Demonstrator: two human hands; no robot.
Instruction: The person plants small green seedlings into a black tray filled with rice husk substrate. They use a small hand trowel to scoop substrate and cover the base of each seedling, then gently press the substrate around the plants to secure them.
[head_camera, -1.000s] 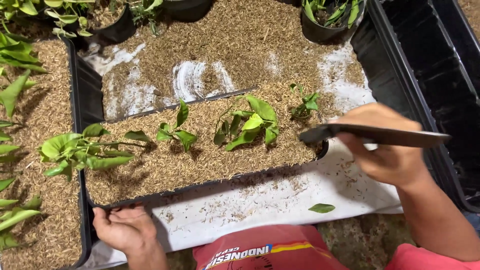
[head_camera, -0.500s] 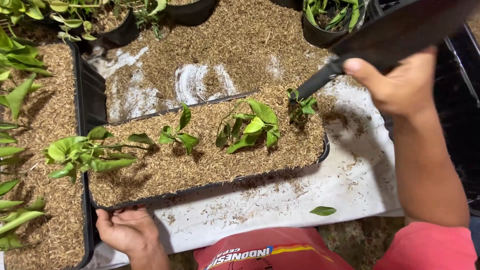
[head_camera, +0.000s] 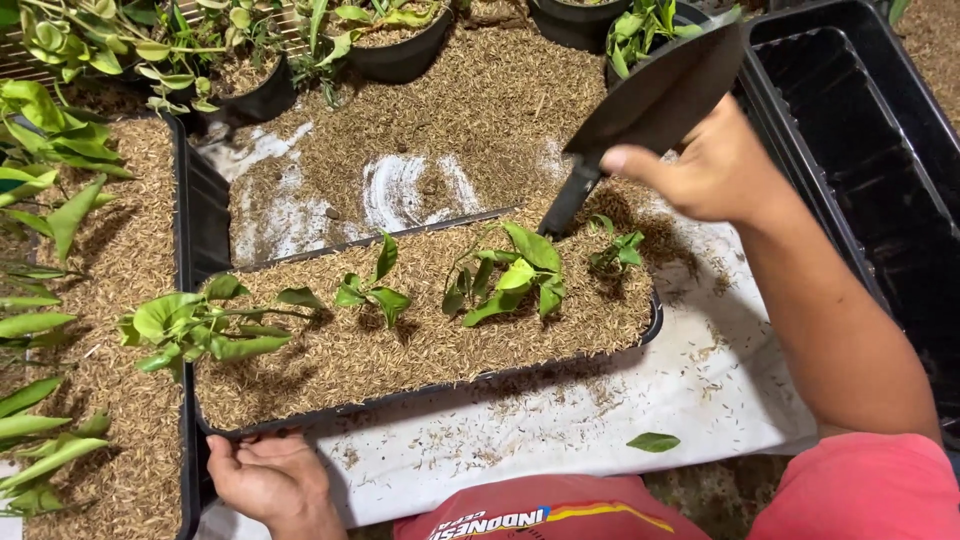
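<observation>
1. Right hand (head_camera: 715, 165) is closed around the handle of a black trowel (head_camera: 655, 100), thumb along the grip, and I see it raised over the far right corner of the black planting tray (head_camera: 430, 395). The blade tilts up and away toward the round pots, while the handle's lower end points down at the husk by the tray's far right corner.
2. Left hand (head_camera: 268, 480) grips the tray's near left corner, fingers curled over the rim, so both of my hands are clamped on something and set well apart.
3. That tray is filled level with brown rice husk (head_camera: 420, 345) and sits on a white sheet (head_camera: 560, 440), which carries it.
4. Green cuttings stand in a row in the husk: a leafy one (head_camera: 190, 325) at the tray's left edge, a small one (head_camera: 372, 290) near the middle, a larger one (head_camera: 510, 280) right of it, and a tiny one (head_camera: 615, 250) near the far right corner, just beside the trowel handle.
5. One loose green leaf (head_camera: 653, 441) lies on the sheet near its front edge, right of the tray.
6. Beyond the tray's far edge, a heap of husk (head_camera: 440, 130) spreads over the sheet.
7. Round black pots (head_camera: 400, 55) with plants stand behind the heap.
8. Empty black trays (head_camera: 860, 130) are stacked to the right.
9. Another husk-filled tray (head_camera: 120, 300) with cuttings lies to the left.
</observation>
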